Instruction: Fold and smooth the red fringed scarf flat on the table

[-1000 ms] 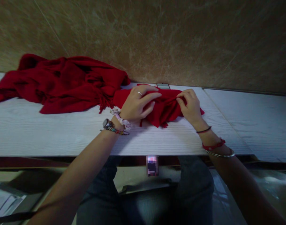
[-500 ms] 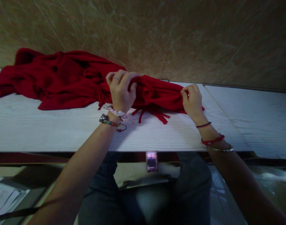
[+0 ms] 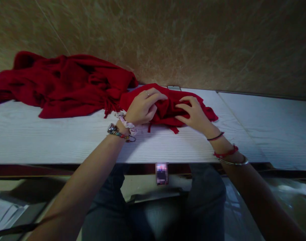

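A red fringed scarf (image 3: 171, 103) lies bunched on the white wood-grain table. My left hand (image 3: 144, 107) rests on its left part, fingers bent over the cloth and thumb apart from them. On the right side of the same cloth is my right hand (image 3: 193, 115), with fingers and thumb spread and the tips touching the folds. A few tassels stick out under the near edge between the hands. Further left lies a larger crumpled heap of red cloth (image 3: 75, 83), also fringed; whether it joins the piece under my hands cannot be told.
The white table (image 3: 67, 140) meets a brown marbled wall (image 3: 193, 43) along its back. A flat phone-like object (image 3: 173, 88) lies partly behind the scarf. Papers (image 3: 7, 211) are below the table at left. A pixelated patch is near the front edge.
My right hand has let go of the scarf's right end and moved left. My left hand has shifted right and nearer to me. The cloth between them is more bunched.
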### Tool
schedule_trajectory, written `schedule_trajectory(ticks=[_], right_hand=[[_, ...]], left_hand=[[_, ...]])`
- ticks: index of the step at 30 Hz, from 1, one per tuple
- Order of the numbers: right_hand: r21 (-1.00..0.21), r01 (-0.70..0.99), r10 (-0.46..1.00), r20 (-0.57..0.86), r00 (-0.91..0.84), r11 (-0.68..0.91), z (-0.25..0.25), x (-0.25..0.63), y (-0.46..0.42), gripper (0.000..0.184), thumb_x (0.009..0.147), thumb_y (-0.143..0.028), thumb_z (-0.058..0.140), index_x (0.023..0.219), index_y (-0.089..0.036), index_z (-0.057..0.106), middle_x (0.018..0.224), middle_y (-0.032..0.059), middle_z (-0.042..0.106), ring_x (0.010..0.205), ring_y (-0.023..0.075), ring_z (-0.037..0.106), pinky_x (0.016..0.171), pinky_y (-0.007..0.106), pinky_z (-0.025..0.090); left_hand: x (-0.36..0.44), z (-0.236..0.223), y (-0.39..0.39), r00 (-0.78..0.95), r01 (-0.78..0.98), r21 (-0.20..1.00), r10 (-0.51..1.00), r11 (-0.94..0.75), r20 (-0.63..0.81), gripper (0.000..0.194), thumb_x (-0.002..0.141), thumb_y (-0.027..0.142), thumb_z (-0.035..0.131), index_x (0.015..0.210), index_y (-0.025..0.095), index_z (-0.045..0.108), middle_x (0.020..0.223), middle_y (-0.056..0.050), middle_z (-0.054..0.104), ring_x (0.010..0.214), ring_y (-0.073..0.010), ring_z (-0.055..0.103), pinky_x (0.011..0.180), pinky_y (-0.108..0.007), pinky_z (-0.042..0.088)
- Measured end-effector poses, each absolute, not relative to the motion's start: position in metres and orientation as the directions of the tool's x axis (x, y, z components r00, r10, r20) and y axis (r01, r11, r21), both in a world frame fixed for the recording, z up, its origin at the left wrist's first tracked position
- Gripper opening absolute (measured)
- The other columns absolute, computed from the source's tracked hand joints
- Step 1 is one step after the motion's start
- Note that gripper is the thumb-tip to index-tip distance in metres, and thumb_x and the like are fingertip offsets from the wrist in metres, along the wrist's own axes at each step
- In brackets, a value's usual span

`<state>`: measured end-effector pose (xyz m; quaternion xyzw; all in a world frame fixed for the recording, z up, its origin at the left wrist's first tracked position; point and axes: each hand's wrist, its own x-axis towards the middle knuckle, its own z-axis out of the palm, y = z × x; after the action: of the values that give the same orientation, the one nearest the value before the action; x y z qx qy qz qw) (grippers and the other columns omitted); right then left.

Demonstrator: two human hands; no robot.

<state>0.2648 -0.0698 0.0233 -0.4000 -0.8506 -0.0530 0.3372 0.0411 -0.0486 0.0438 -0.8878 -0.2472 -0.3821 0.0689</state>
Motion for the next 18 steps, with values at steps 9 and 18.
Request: schedule_trajectory(ticks=[9,18], right_hand=[[-0.326,0.755,0.641,0.751,-0.159,0.569,0.028,0.284,-0.057,0.005,0.076,-0.022,0.052,0.072,-0.021,0.053,0.079,0.0028,0.051,0.080,0.0190,0.051,0.074,0.036,0.043],[-0.390,0.798,0.585,0.809,0.059,0.459,0.022,0.290,-0.053,0.009,0.078,-0.029,0.050,0.080,-0.022,0.055,0.085,0.0041,0.049,0.084,0.0195,0.049,0.074,0.039,0.045]], left_hand=[[0.038,0.039,-0.041,0.458,0.635,0.115,0.491,-0.764,0.741,0.035,0.086,0.028,0.041,0.121,0.020,0.041,0.095,-0.005,0.054,0.089,-0.0181,0.052,0.080,-0.033,0.041],[0.040,0.037,-0.039,0.233,0.734,0.183,0.495,-0.654,0.837,0.031,0.089,0.024,0.033,0.119,0.023,0.040,0.095,-0.005,0.055,0.089,-0.0169,0.052,0.079,-0.031,0.041]])
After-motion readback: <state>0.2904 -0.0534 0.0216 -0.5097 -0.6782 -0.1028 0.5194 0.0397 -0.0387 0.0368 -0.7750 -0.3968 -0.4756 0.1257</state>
